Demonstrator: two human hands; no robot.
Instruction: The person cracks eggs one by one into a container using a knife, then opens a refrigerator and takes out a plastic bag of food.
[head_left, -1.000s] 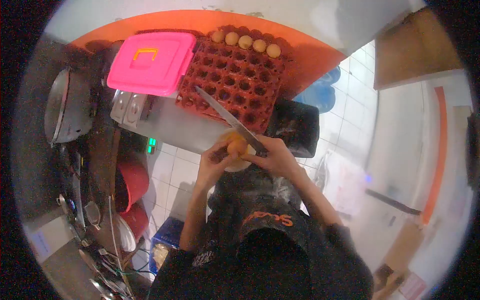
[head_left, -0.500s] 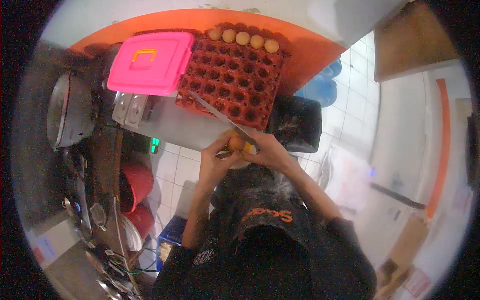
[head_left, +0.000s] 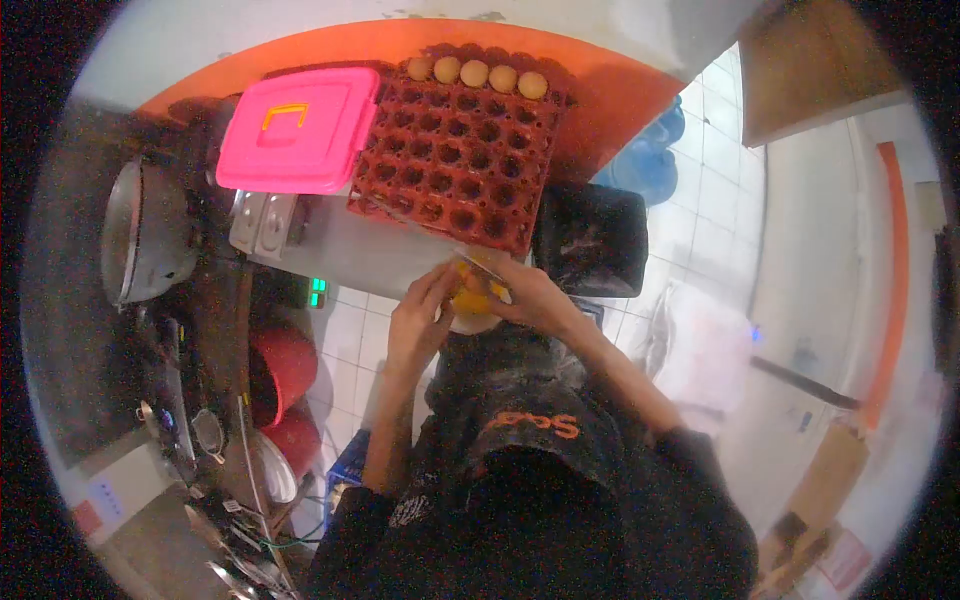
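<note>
My right hand [head_left: 540, 300] is closed round the handle end of a knife [head_left: 478, 262]. The blade points up and left past the front edge of a red egg tray [head_left: 440, 150]. My left hand [head_left: 422, 305] has its fingers closed at an egg [head_left: 468, 278], whose shell is mostly hidden; my right fingertips meet it there too. Directly below the fingers is a pale bowl [head_left: 472, 324] with yellow egg [head_left: 482, 300] in it. Several brown eggs [head_left: 474, 73] sit along the tray's far row.
Left of the tray stands a pink lidded box [head_left: 298, 130] with a yellow handle. Metal lidded containers [head_left: 272, 225] are below it on the counter [head_left: 365, 240]. A black bin [head_left: 592, 240] stands to the right, blue bottles [head_left: 645, 165] behind it. A large pot [head_left: 150, 235] is far left.
The egg between my hands was whole-looking and plain to see; now my fingers cover it and more yellow shows below. The knife blade has turned flatter and edge-on.
</note>
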